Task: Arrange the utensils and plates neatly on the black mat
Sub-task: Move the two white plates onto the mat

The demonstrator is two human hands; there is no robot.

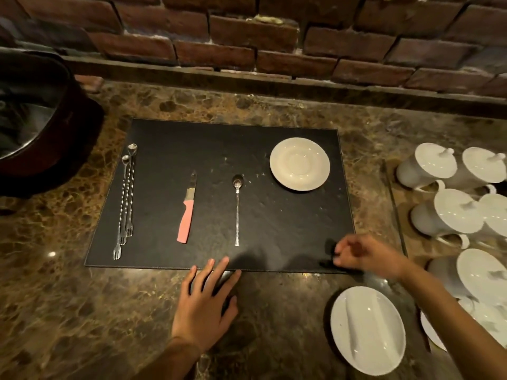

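A black mat (pixel 274 242) lies on the brown marble counter. Along its left edge rest long twisted steel bar spoons with fork ends (pixel 125 204). A pink-handled knife (pixel 187 212) lies left of centre, blade pointing away. A long thin spoon (pixel 236 212) lies at centre. A white saucer (pixel 299 164) sits at the mat's far right. My left hand (pixel 205 305) rests flat and open on the counter, fingertips at the mat's near edge. My right hand (pixel 365 255) hovers over the mat's near right corner, fingers loosely curled, holding nothing visible.
A white divided plate (pixel 367 330) lies on the counter near right, off the mat. White lidded pots and cups (pixel 455 212) crowd a glass tray at the right. A dark round container (pixel 35 124) stands at far left. A brick wall runs behind.
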